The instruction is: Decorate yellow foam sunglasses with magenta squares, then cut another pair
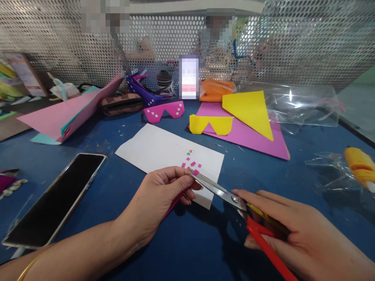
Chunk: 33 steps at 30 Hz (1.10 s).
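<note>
My right hand grips a pair of scissors with red and yellow handles, its blades reaching left to my left fingertips. Pinched in my left hand is a strip of magenta paper, mostly hidden by the fingers. Just beyond the blade tips, small magenta paper bits lie on a white sheet, with a few tiny coloured pieces behind them. Further back stand magenta paper glasses with white squares and plain yellow paper glasses.
A phone lies at the left, near folded pink paper. Yellow paper overlaps a purple sheet at the back right. Clear plastic packaging and a yellow bottle-like object are on the right. A perforated metal screen closes off the back.
</note>
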{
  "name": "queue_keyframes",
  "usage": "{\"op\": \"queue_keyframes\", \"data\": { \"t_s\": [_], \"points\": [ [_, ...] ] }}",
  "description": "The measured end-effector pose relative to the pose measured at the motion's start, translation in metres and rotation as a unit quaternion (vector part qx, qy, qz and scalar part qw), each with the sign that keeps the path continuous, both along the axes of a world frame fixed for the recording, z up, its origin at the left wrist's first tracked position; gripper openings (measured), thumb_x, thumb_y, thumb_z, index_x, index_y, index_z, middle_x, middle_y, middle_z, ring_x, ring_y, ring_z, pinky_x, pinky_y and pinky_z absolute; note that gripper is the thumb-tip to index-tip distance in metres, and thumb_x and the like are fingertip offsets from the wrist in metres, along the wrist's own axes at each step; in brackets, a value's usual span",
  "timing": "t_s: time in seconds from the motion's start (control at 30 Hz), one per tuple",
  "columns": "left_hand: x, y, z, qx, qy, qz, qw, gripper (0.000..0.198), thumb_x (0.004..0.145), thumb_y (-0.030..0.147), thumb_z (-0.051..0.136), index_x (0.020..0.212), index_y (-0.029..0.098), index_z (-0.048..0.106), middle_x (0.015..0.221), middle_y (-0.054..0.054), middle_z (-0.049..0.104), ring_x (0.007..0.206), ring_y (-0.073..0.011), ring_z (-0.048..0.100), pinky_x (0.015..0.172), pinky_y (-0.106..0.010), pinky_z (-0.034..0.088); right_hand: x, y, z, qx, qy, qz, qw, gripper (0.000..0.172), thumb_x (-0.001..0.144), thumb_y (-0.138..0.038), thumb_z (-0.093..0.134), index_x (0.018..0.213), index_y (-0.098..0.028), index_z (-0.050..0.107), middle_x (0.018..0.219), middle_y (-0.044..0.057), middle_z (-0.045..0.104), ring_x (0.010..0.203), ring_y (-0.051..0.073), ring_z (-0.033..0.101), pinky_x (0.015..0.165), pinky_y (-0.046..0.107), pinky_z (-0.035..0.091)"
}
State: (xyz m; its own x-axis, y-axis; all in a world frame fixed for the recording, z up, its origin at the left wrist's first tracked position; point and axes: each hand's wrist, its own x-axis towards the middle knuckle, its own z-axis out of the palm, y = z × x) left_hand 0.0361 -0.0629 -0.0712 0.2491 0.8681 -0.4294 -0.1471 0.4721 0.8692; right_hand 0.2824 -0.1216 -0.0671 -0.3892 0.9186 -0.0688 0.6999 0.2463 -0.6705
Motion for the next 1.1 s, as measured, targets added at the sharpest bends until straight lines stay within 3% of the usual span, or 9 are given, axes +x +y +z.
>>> {"op": "queue_keyframes", "data": {
  "t_s": [0.4, 0.6, 0.73, 0.87, 1.1],
  "points": [
    [0.000, 0.001, 0.001, -0.015, 0.011, -0.006, 1.000, 0.009, 0.080, 0.023, 0.074, 0.074, 0.016, 0.075, 0.061, 0.001, 0.069, 0.053, -0.0060, 0.058, 0.050, -0.013, 0.047, 0.001, 0.001, -0.002, 0.046, -0.024, -0.006, 0.999, 0.044, 0.086, -0.042, 0.066, 0.129, -0.030, 0.063, 0.089, 0.001, 0.072, 0.078, 0.016, 0.072, 0.068, 0.020, 0.060],
    [-0.001, 0.004, 0.005, -0.026, 0.038, -0.011, 0.999, 0.016, 0.080, 0.029, 0.075, 0.073, 0.015, 0.073, 0.069, -0.002, 0.072, 0.050, -0.0059, 0.057, 0.046, -0.014, 0.046, 0.002, 0.001, -0.004, 0.034, -0.006, -0.038, 0.999, 0.043, 0.086, -0.037, 0.066, 0.129, -0.032, 0.062, 0.090, -0.001, 0.074, 0.078, 0.015, 0.073, 0.067, 0.018, 0.060],
    [-0.010, 0.014, 0.019, 0.009, 0.026, 0.053, 0.998, 0.012, 0.078, 0.026, 0.076, 0.077, 0.014, 0.074, 0.077, -0.004, 0.072, 0.050, -0.0056, 0.054, 0.041, -0.014, 0.042, 0.008, 0.005, -0.004, 0.076, 0.002, -0.107, 0.991, 0.043, 0.086, -0.035, 0.064, 0.129, -0.031, 0.061, 0.105, 0.000, 0.075, 0.088, 0.018, 0.074, 0.070, 0.022, 0.061],
    [-0.024, 0.027, 0.035, 0.058, 0.024, 0.132, 0.989, 0.009, 0.078, 0.020, 0.073, 0.084, 0.014, 0.076, 0.084, -0.004, 0.073, 0.054, -0.0055, 0.055, 0.044, -0.013, 0.043, 0.008, 0.012, -0.003, 0.123, -0.020, -0.130, 0.984, 0.042, 0.085, -0.042, 0.063, 0.124, -0.026, 0.065, 0.098, 0.003, 0.076, 0.081, 0.022, 0.075, 0.071, 0.031, 0.063],
    [-0.031, 0.031, 0.034, 0.023, 0.019, 0.121, 0.992, 0.011, 0.082, 0.011, 0.068, 0.090, 0.013, 0.075, 0.093, -0.007, 0.073, 0.058, -0.0055, 0.057, 0.044, -0.013, 0.042, 0.009, 0.022, -0.013, 0.170, -0.117, -0.153, 0.966, 0.052, 0.084, -0.043, 0.055, 0.129, -0.017, 0.062, 0.106, 0.010, 0.076, 0.093, 0.030, 0.073, 0.075, 0.043, 0.061]
  ]
}}
